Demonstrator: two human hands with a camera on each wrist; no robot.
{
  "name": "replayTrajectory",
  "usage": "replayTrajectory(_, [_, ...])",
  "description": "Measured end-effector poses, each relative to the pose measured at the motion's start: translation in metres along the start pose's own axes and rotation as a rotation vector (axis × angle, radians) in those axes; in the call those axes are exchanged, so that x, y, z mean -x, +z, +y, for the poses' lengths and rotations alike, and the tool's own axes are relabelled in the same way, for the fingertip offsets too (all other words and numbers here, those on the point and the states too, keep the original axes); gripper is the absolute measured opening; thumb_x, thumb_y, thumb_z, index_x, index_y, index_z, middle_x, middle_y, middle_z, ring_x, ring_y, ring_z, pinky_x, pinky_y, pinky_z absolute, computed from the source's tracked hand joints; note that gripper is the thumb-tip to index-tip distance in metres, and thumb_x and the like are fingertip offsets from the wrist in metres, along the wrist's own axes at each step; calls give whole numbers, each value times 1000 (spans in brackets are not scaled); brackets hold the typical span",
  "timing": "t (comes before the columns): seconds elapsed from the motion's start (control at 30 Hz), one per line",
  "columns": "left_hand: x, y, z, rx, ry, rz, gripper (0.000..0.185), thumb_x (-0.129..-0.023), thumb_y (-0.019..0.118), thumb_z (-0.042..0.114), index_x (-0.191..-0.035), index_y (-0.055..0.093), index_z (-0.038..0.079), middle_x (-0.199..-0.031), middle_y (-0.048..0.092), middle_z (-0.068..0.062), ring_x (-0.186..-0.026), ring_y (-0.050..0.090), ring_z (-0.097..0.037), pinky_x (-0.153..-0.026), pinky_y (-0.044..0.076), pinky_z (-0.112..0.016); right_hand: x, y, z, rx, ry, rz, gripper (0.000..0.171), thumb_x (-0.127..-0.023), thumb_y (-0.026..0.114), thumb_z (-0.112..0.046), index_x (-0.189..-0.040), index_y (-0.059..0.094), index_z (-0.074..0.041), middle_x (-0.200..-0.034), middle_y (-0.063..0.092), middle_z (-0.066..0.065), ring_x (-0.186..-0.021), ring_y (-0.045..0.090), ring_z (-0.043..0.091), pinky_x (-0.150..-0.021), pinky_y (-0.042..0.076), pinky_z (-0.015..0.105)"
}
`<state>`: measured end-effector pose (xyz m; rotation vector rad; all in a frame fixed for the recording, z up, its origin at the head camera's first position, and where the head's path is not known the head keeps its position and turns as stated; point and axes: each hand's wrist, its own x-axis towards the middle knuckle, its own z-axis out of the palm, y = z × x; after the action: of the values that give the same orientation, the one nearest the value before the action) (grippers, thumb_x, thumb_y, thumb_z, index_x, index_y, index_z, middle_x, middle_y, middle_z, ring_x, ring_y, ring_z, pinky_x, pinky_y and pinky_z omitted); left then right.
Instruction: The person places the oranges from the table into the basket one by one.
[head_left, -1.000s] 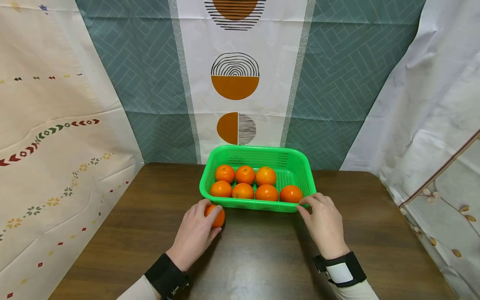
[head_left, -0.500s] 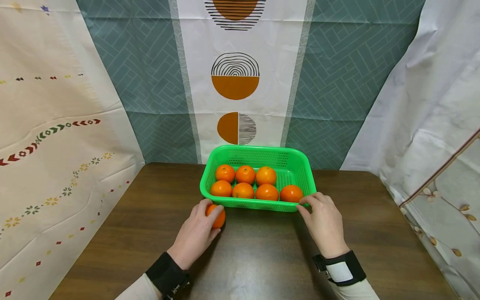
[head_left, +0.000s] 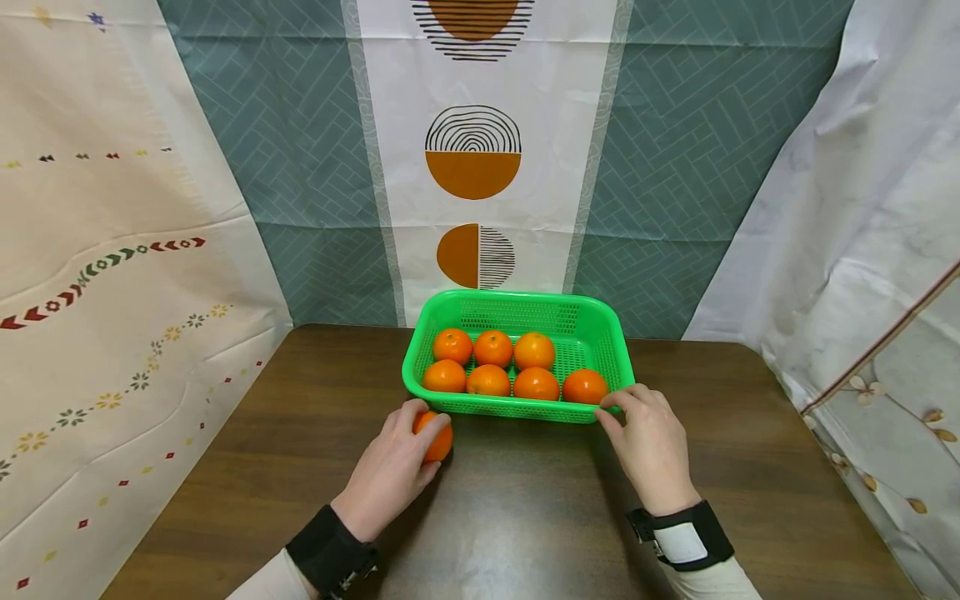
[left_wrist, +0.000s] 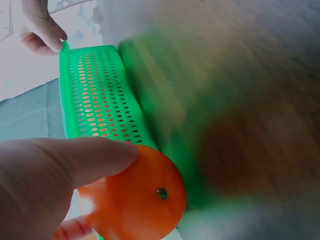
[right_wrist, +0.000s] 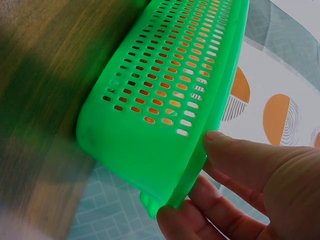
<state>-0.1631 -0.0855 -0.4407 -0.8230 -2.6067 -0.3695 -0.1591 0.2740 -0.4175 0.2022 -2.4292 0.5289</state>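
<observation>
Left hand fingers grip an orange; right hand fingers apparently pinch the basket rim, seven oranges inside.

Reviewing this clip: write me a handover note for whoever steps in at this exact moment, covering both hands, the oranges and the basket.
Left hand: grips one round orange fruit on the dark wooden table, just outside the near left corner of the green perforated plastic basket.
Right hand: pinches the basket's near right rim.
Done: seven oranges sit in the basket, three in the far row and four in the near row.
Left: the held orange is not yet in; the far right of the basket looks free.
</observation>
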Motion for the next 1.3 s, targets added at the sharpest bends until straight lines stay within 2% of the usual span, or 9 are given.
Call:
replayTrajectory(0.23, [-4,-14,8,26,22,22,63,-74,91,19,-129,60,18,-128,48,-15,-104,54,-36,-78,57,-41,0,0,1,0,4,-5,18,-77,89,-15,-89,77,-9,-91,67,7,-86,58,29,-59,52,44])
replayTrajectory(0.53, [-6,-31,18,52,16,5,63,-76,89,22,-131,59,22,-131,45,-11,-107,52,-32,-85,54,-38,-1,0,1,-1,7,-4,18,-77,89,-15,-89,77,-9,-91,67,9,-85,58,28,-59,53,44])
replayTrajectory(1.03, [-18,-45,26,54,50,24,61,-78,88,21,-131,58,20,-134,44,-13,-115,49,-34,-87,56,-43,0,1,2,-2,4,-5,18,-76,89,-14,-89,77,-9,-91,66,8,-86,58,29,-60,53,44])
replayTrajectory(1.3, [-27,-53,27,47,79,58,60,-77,87,19,-130,58,19,-133,44,-14,-112,50,-35,-82,58,-44,0,0,1,-1,1,-3,18,-76,89,-15,-89,77,-9,-90,66,7,-86,58,29,-60,52,44])
